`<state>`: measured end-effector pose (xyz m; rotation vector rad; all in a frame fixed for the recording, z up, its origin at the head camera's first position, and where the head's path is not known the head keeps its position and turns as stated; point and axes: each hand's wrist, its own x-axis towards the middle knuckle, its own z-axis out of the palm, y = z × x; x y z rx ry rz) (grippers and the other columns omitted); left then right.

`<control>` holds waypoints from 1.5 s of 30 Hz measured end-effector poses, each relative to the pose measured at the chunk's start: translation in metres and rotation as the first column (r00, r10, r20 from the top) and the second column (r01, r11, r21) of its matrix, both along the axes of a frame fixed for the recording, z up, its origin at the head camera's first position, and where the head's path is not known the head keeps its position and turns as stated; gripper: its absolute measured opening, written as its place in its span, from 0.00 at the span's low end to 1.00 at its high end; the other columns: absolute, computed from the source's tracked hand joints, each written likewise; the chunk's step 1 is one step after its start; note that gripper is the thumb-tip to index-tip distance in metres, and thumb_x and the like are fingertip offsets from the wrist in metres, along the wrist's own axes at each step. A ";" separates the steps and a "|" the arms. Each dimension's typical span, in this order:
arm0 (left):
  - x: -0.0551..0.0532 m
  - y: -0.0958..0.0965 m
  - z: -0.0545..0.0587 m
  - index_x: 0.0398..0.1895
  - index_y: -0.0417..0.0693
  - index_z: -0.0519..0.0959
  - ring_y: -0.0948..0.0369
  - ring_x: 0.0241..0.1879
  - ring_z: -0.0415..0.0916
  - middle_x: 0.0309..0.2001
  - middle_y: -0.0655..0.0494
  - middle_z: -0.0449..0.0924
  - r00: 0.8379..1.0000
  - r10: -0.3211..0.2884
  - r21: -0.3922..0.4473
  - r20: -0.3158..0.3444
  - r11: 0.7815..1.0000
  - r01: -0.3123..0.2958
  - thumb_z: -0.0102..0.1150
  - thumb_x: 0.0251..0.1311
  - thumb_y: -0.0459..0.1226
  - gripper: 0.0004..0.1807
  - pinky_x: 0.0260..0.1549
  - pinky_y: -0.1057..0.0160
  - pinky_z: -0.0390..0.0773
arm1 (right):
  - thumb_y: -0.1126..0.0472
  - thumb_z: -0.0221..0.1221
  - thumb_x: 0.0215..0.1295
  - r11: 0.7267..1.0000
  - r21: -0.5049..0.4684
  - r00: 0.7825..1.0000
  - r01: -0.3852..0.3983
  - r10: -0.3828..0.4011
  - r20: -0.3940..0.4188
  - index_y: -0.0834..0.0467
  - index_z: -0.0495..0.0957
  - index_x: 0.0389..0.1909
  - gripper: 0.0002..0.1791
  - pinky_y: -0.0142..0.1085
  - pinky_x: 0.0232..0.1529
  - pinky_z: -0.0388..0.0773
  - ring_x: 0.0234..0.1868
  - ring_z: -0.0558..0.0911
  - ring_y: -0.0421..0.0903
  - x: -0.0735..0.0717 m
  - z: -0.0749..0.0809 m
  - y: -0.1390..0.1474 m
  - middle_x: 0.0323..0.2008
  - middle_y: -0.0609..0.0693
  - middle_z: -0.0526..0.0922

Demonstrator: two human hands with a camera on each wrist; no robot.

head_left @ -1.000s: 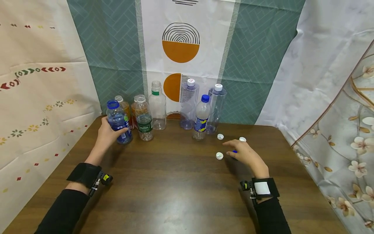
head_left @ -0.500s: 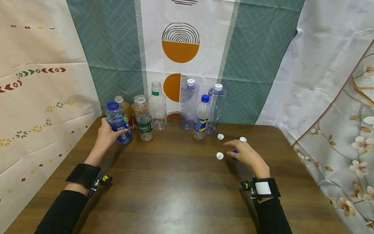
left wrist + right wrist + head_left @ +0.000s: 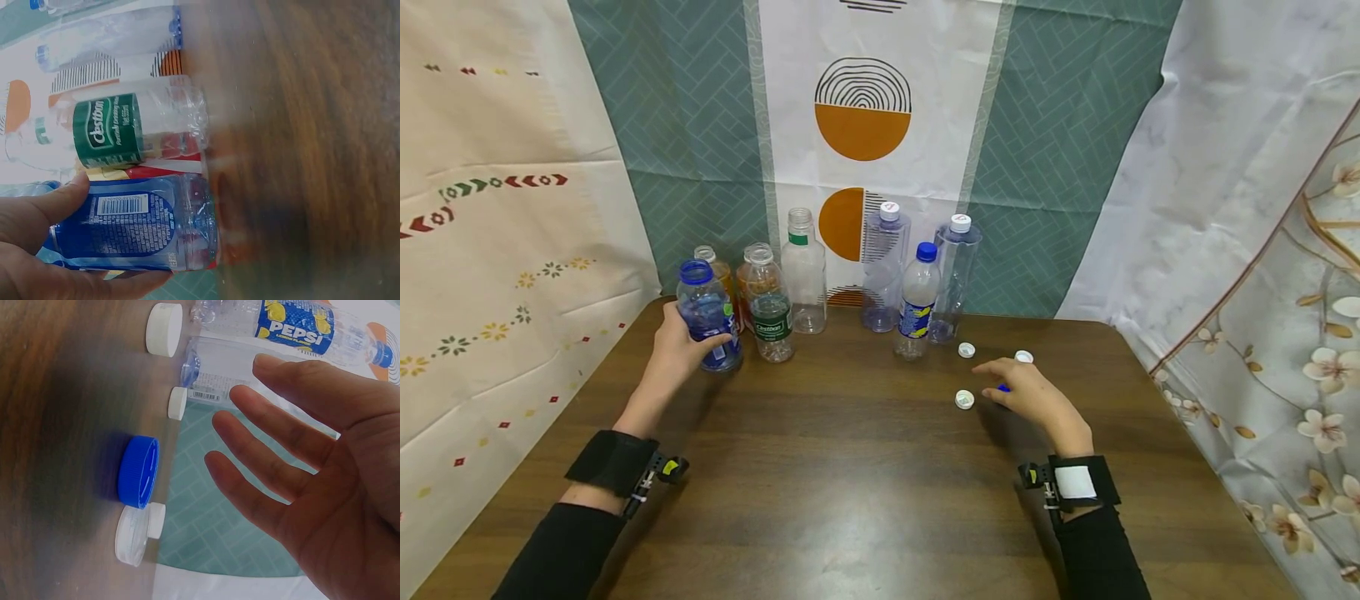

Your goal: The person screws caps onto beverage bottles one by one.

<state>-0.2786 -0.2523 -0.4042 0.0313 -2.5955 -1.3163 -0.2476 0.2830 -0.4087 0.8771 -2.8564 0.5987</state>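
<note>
My left hand (image 3: pixel 673 346) grips a squat clear bottle with a blue label (image 3: pixel 706 312) and an uncapped blue neck, upright at the table's back left. In the left wrist view the thumb (image 3: pixel 69 197) lies along the near side of its label, with fingers underneath. Just right of it stands an uncapped bottle with a green label (image 3: pixel 106 131). My right hand (image 3: pixel 1033 396) hovers above the loose caps, its fingers spread and slightly bent, holding nothing. Below it lies a blue cap (image 3: pixel 137 472), among several white caps, one of them (image 3: pixel 964 400) left of the fingertips.
Uncapped orange-labelled bottles (image 3: pixel 725 279) and a tall clear bottle (image 3: pixel 805 283) stand at the back left. Right of centre are two tall capped bottles, one (image 3: pixel 886 267) behind a blue-capped Pepsi bottle (image 3: pixel 917 304). Patterned cloth (image 3: pixel 1037 125) hangs behind the table.
My left hand has shifted slightly right with the blue-labelled bottle, whose neck now sits a little lower and further right. The right hand stays in place.
</note>
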 end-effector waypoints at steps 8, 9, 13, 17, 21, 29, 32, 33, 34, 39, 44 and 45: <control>0.016 0.009 0.009 0.74 0.28 0.44 0.29 0.67 0.62 0.67 0.21 0.60 1.000 -0.008 -0.017 0.001 1.000 0.008 0.69 0.64 0.42 0.52 0.63 0.29 0.64 | 0.70 0.64 0.65 1.000 0.009 1.000 -0.003 0.003 0.000 0.69 0.80 0.55 0.18 0.56 0.56 0.78 0.55 0.81 0.63 -0.001 -0.001 0.000 0.52 0.64 0.84; 0.018 0.011 0.011 0.74 0.29 0.43 0.29 0.67 0.62 0.67 0.21 0.60 1.000 -0.018 -0.017 0.004 1.000 0.018 0.69 0.64 0.42 0.52 0.63 0.29 0.64 | 0.70 0.64 0.65 1.000 0.009 1.000 0.000 0.000 0.001 0.69 0.80 0.55 0.17 0.56 0.56 0.78 0.55 0.81 0.63 0.000 0.000 0.000 0.52 0.64 0.84; 0.030 0.021 0.020 0.75 0.28 0.42 0.28 0.68 0.61 0.68 0.21 0.58 0.997 -0.069 -0.014 0.017 0.997 0.070 0.69 0.64 0.41 0.52 0.63 0.28 0.63 | 0.69 0.64 0.66 1.000 0.011 1.000 0.007 -0.007 0.015 0.69 0.80 0.55 0.17 0.55 0.55 0.79 0.53 0.82 0.62 -0.001 -0.001 0.001 0.53 0.64 0.83; 0.040 0.036 0.030 0.75 0.29 0.42 0.29 0.68 0.61 0.68 0.22 0.59 0.993 -0.112 -0.015 0.027 0.994 0.113 0.70 0.63 0.39 0.52 0.63 0.29 0.64 | 0.69 0.64 0.66 1.000 0.014 0.999 0.009 -0.009 0.035 0.69 0.80 0.55 0.18 0.53 0.52 0.80 0.49 0.83 0.60 0.000 -0.001 0.001 0.53 0.64 0.83; 0.046 0.052 0.036 0.74 0.30 0.44 0.31 0.68 0.61 0.69 0.24 0.60 0.986 -0.166 -0.028 0.017 0.986 0.166 0.71 0.62 0.37 0.51 0.64 0.30 0.63 | 0.69 0.64 0.66 1.000 0.016 0.999 0.006 -0.007 0.035 0.68 0.80 0.55 0.17 0.53 0.51 0.80 0.48 0.83 0.59 0.001 -0.002 0.001 0.53 0.64 0.83; 0.050 0.086 0.037 0.74 0.33 0.46 0.34 0.69 0.62 0.69 0.28 0.61 0.964 -0.266 0.008 0.018 0.964 0.266 0.71 0.62 0.36 0.49 0.68 0.33 0.61 | 0.70 0.64 0.65 1.000 0.002 0.999 -0.021 0.021 0.036 0.69 0.80 0.54 0.17 0.56 0.53 0.79 0.51 0.82 0.64 0.001 -0.001 -0.001 0.52 0.65 0.83; 0.048 0.097 0.035 0.74 0.33 0.47 0.34 0.69 0.62 0.69 0.29 0.62 0.956 -0.292 0.022 0.019 0.956 0.292 0.71 0.62 0.36 0.48 0.68 0.33 0.61 | 0.70 0.64 0.65 1.000 0.011 0.999 -0.018 0.017 0.039 0.69 0.80 0.54 0.17 0.56 0.53 0.79 0.51 0.82 0.62 0.001 -0.001 -0.002 0.53 0.64 0.83; 0.047 0.100 0.034 0.74 0.33 0.47 0.34 0.69 0.63 0.69 0.29 0.62 0.954 -0.299 0.025 0.021 0.954 0.298 0.71 0.62 0.36 0.48 0.68 0.34 0.62 | 0.69 0.64 0.65 1.000 0.015 0.999 -0.016 0.015 0.039 0.69 0.80 0.54 0.17 0.56 0.53 0.79 0.51 0.82 0.62 0.001 -0.001 -0.002 0.53 0.64 0.83; 0.047 0.103 0.033 0.74 0.33 0.47 0.35 0.69 0.63 0.69 0.29 0.62 0.952 -0.306 0.029 0.022 0.952 0.305 0.71 0.62 0.37 0.48 0.68 0.34 0.62 | 0.69 0.64 0.65 1.000 0.019 0.999 -0.014 0.014 0.038 0.68 0.80 0.55 0.17 0.55 0.53 0.80 0.51 0.83 0.61 0.001 -0.001 -0.002 0.53 0.64 0.83; 0.042 0.118 0.027 0.74 0.35 0.48 0.36 0.69 0.65 0.69 0.31 0.64 0.943 -0.331 0.046 0.024 0.943 0.330 0.71 0.62 0.36 0.48 0.67 0.35 0.64 | 0.69 0.65 0.65 1.000 0.024 0.999 -0.020 0.019 0.037 0.68 0.80 0.55 0.17 0.54 0.53 0.80 0.50 0.83 0.59 0.001 -0.002 -0.003 0.53 0.63 0.84; 0.037 0.134 0.021 0.74 0.36 0.49 0.37 0.68 0.66 0.69 0.32 0.64 0.931 -0.364 0.068 0.018 0.930 0.362 0.72 0.61 0.37 0.48 0.67 0.35 0.64 | 0.69 0.65 0.65 0.999 0.027 0.999 -0.027 0.026 0.032 0.68 0.80 0.55 0.17 0.53 0.52 0.80 0.50 0.83 0.58 -0.001 -0.002 -0.004 0.53 0.63 0.84; 0.036 0.137 0.020 0.74 0.36 0.49 0.38 0.68 0.66 0.69 0.32 0.65 0.930 -0.367 0.071 0.020 0.928 0.365 0.72 0.61 0.37 0.48 0.67 0.36 0.65 | 0.69 0.65 0.65 0.999 0.028 0.999 -0.025 0.024 0.033 0.68 0.80 0.55 0.18 0.53 0.52 0.81 0.50 0.83 0.58 -0.001 -0.002 -0.005 0.53 0.63 0.84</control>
